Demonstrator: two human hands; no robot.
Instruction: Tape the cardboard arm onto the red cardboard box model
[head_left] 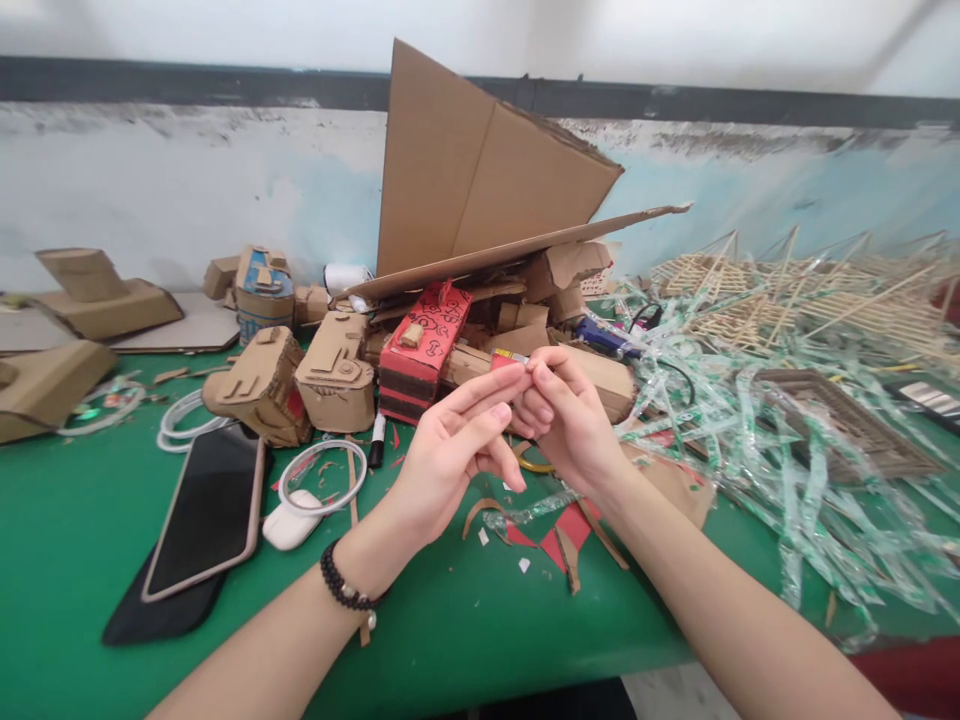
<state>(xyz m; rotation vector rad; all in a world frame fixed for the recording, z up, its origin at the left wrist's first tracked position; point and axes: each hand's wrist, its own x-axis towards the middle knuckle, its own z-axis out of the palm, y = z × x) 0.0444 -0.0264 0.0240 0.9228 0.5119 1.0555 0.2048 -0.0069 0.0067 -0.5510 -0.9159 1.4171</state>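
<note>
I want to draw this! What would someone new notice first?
Probably the big cardboard sheet standing up at the back, before the wall. Then maybe the red box with black drawings, just beyond the left hand, and the tangle of shiny see-through strips on the right side of the green table.

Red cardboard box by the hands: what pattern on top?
Red box: black curly marks, head view.

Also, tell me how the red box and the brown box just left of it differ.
The red box has black drawings; the brown box is bare cardboard. Dark bands cross the red box's lower front; the brown box's front is plain. Both have cardboard pieces on top.
</note>
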